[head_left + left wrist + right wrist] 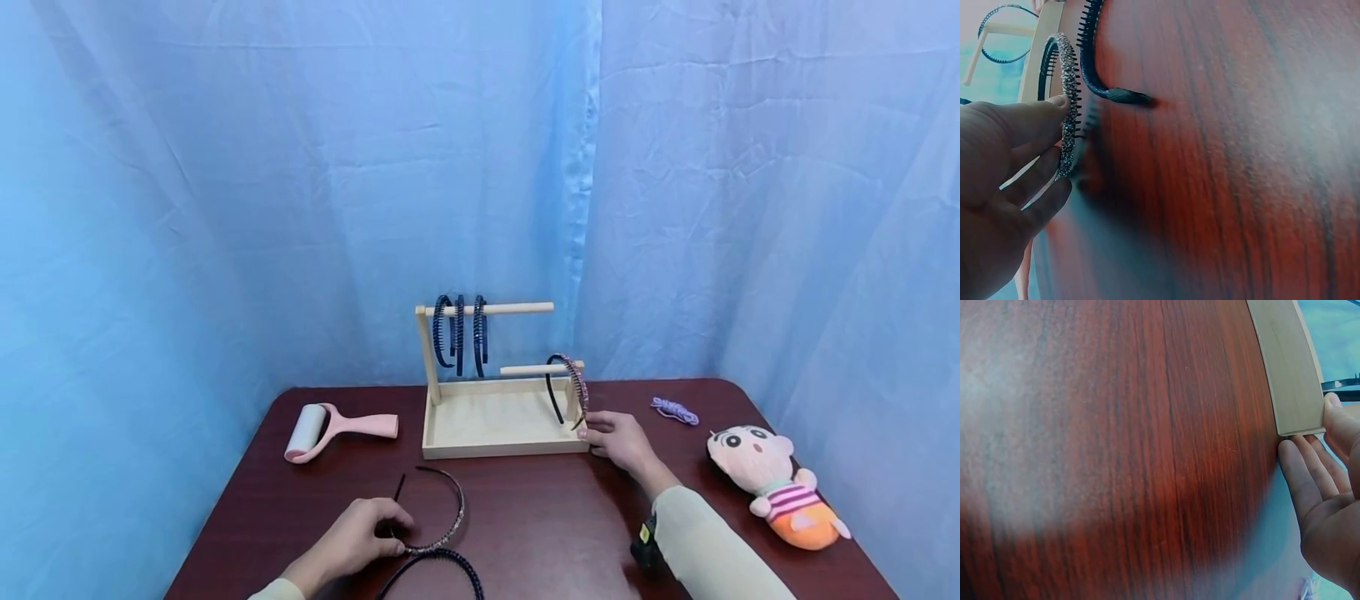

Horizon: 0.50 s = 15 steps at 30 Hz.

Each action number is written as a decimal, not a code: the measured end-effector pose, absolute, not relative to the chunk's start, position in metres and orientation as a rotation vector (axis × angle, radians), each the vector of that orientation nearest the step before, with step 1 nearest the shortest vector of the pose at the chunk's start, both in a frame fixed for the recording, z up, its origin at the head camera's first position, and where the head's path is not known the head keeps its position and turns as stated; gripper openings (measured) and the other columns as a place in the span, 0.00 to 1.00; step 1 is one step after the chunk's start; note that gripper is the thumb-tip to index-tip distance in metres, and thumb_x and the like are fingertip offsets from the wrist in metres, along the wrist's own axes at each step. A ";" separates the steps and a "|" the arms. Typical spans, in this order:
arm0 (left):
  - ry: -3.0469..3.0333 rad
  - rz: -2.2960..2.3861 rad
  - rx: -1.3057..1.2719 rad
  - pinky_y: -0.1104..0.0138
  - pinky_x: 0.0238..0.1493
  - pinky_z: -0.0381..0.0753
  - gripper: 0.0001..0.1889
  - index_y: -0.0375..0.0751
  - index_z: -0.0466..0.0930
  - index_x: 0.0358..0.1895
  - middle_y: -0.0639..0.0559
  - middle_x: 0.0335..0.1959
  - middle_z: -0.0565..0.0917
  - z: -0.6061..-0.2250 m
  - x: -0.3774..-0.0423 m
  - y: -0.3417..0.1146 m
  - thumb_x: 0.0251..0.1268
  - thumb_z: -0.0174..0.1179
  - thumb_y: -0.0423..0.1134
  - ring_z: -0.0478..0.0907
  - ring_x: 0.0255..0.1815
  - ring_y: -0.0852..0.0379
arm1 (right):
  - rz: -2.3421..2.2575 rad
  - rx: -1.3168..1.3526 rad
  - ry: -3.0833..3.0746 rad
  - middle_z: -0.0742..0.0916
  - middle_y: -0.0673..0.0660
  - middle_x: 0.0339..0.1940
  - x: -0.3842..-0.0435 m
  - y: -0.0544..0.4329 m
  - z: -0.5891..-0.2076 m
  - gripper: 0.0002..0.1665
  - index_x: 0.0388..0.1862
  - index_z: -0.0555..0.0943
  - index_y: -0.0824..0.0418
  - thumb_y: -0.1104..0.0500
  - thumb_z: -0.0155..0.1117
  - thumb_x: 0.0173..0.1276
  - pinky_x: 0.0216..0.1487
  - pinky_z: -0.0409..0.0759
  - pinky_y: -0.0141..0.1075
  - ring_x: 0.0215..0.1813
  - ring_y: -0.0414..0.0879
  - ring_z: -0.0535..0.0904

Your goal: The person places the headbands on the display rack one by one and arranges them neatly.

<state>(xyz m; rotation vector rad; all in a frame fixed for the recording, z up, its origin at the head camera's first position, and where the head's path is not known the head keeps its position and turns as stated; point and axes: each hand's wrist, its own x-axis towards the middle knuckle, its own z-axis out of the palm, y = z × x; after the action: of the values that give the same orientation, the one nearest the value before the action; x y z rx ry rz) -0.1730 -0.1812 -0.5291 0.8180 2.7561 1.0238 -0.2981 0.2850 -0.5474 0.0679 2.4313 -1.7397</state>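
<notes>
Left hand (358,537)'s pinching a glittery headband (1070,78), kinda hiding part; right hand (624,443) grips the wooden rack (491,417); black headband (466,565) gets cut off.

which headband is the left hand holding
The silvery, glittery headband, pinched in the left hand. The black headband nearest it is not held; three others hang on the upper bar, and a pinkish headband on the lower bar.

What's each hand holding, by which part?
The left hand pinches a glittery headband partway along its curve; the right hand holds the wooden stand by a front corner.
</notes>
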 end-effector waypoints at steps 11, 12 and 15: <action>2.850 0.784 1.089 0.67 0.43 0.80 0.11 0.51 0.93 0.38 0.67 0.35 0.83 -0.534 -0.169 -0.187 0.50 0.76 0.34 0.77 0.41 0.68 | -1.746 0.106 2.426 0.81 0.73 0.65 -0.299 0.285 -0.550 0.29 0.68 0.77 0.69 0.60 0.71 0.70 0.50 0.88 0.47 0.56 0.55 0.86; 2.858 0.772 1.084 0.68 0.43 0.80 0.10 0.51 0.93 0.37 0.67 0.34 0.83 -0.534 -0.169 -0.187 0.51 0.76 0.34 0.76 0.40 0.68 | -1.741 0.097 2.430 0.81 0.73 0.65 -0.299 0.285 -0.550 0.29 0.68 0.77 0.69 0.60 0.71 0.71 0.50 0.88 0.47 0.56 0.55 0.86; 2.893 0.731 1.081 0.69 0.42 0.80 0.08 0.51 0.93 0.36 0.68 0.34 0.82 -0.534 -0.167 -0.188 0.52 0.76 0.35 0.76 0.40 0.69 | -1.739 0.095 2.426 0.80 0.73 0.66 -0.298 0.284 -0.548 0.29 0.68 0.77 0.69 0.60 0.70 0.72 0.52 0.88 0.48 0.57 0.57 0.86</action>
<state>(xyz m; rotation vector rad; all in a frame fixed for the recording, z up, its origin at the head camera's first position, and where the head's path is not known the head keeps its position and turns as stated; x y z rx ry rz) -0.1673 -0.1881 -0.5338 1.0805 2.8932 0.7311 -0.2981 0.2841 -0.5480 0.0946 2.4257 -1.7386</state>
